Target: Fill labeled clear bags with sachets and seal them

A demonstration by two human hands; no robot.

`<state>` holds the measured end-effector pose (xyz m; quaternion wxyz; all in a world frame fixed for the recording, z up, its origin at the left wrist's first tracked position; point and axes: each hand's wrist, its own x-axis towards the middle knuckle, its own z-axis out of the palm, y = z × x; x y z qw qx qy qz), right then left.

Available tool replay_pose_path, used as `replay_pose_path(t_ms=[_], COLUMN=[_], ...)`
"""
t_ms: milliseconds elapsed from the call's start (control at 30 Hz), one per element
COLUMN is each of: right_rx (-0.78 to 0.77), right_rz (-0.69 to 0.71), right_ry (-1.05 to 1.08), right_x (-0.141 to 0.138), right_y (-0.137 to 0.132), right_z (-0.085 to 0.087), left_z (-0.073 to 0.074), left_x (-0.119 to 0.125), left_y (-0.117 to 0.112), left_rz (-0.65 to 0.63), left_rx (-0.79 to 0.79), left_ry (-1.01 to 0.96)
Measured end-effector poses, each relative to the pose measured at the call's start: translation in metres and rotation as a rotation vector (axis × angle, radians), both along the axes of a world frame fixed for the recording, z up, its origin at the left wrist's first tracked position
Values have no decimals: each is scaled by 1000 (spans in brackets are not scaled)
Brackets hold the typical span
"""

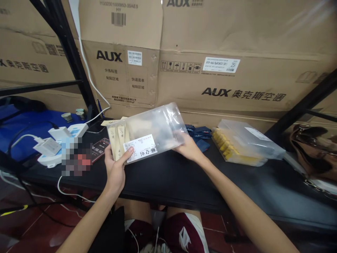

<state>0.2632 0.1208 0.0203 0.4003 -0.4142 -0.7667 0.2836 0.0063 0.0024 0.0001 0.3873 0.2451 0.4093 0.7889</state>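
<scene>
A clear plastic zip bag point(155, 131), packed with cream paper sachets point(118, 142) and bearing a white printed label point(140, 148), is held above the worktop point(168, 186). Its lower left corner is clenched by the fingers of the left hand point(115, 172), with the thumb pressed on its front, and its right end is grasped by the fingers of the right hand point(188, 147). The bag is judged light and soft, its film slippery; the filled part seems the surest hold. Just beyond the right fingers lie dark blue pouches point(198, 133), then a second plastic bag point(252, 142) of yellow sachets point(223, 147). Beyond the left fingers stands a white power strip point(77, 129).
</scene>
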Motion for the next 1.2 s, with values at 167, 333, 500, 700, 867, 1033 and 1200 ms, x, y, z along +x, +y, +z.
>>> replay_pose_path(t_ms=[167,333,500,700,867,1033,1200], right_rx=[-62,-2,-113,-233,-187,-203,-218], right_rz=[-173,28,159,268,141,486,405], right_ry=[675,811,720,62,96,134,231], right_x=[39,50,35,11,-23,-27,-9], right_y=[17,2,-20,-36,-49,-51,-44], right_z=[29,54,58,47,28,25,41], left_z=[0,-7,-14,-15,-8,-9,-8], left_x=[0,-3,-6,-3,2,0,-2], left_y=[0,4,5,0,-3,1,5], left_rz=[-10,6,-26,-161,-327,-379,-290], left_rx=[-34,-70,-53,-16,-14,-30,-108], left_ry=[-11,70,136,374,435,441,192])
